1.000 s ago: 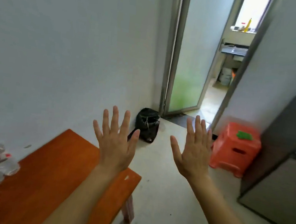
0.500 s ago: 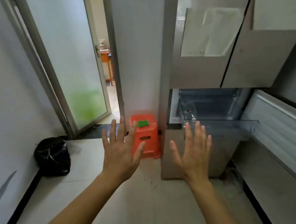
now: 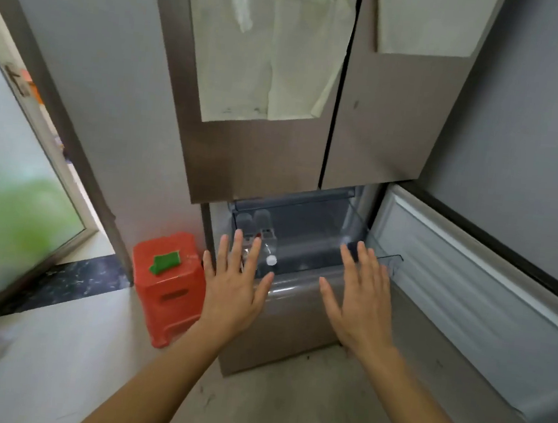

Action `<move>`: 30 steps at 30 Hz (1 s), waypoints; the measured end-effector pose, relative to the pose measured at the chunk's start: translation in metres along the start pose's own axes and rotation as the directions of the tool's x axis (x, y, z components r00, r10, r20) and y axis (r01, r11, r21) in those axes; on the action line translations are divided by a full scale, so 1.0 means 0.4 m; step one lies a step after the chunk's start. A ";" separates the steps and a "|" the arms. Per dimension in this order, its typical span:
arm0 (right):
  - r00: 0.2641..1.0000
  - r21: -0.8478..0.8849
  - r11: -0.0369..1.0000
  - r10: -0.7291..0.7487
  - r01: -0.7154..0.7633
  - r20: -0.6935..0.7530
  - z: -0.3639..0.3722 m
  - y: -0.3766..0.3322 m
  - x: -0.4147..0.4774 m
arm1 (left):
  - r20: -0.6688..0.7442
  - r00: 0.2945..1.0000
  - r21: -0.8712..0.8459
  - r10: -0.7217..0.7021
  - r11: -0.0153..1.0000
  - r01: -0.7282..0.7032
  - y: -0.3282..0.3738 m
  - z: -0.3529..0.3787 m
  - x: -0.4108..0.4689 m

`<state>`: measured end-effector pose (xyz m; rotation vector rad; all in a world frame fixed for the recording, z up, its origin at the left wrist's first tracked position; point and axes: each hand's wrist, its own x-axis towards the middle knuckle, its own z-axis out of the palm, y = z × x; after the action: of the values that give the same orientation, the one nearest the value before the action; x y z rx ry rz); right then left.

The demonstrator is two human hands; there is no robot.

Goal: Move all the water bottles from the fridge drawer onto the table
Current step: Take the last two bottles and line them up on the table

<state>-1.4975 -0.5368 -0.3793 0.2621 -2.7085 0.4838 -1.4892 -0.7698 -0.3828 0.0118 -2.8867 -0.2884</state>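
1. The clear plastic fridge drawer (image 3: 310, 228) stood pulled out beneath the closed upper doors of the brown, metal-fronted fridge (image 3: 258, 161). The white-lined lower door (image 3: 468, 300) was swung open to the right.
2. The clear plastic water bottles (image 3: 267, 244) with red labels lay on their sides at the left end of the drawer. One round white cap (image 3: 271, 260) pointed toward the person. At least two bottles could be made out, but the left hand partly hid them, so the exact count could not be told. The rest of the drawer looked bare of bottles.
3. The left hand (image 3: 235, 289) hovered in front of the drawer's left end, its fingers (image 3: 255, 255) straight, spread and holding nothing.
4. The right hand (image 3: 362, 303) hovered before the drawer's right part, also flat and spread. It gripped nothing and appeared to touch nothing.
5. The bench was out of view, so how many bottles already stood on it could not be told.
6. Judged from this, the task was unfinished. The step in hand looked like a reach into the drawer, and no bottle was gripped yet.
7. The few bottles in the drawer had yet to be lifted out and carried to the bench.
8. An orange-red plastic stool (image 3: 172, 296) stood just beside the fridge on the left, clear of both hands.
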 end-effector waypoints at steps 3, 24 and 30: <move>0.998 -0.008 0.998 0.055 -0.054 0.040 0.019 0.073 0.080 | 0.066 0.998 0.009 0.009 1.000 -0.010 0.025 0.055 0.110; 0.333 0.293 0.880 -0.422 0.373 0.843 0.554 0.181 0.591 | 0.368 0.852 0.050 -0.371 0.923 0.381 -0.010 0.339 0.297; 0.282 0.300 0.896 -0.396 0.328 0.874 0.650 0.119 0.587 | 0.401 0.833 0.034 -0.383 0.914 0.404 -0.014 0.338 0.304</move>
<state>-1.8090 -0.6150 -0.5273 1.6163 -3.4831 0.2992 -1.6395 -0.7528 -0.4838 0.6195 -3.2608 -0.4912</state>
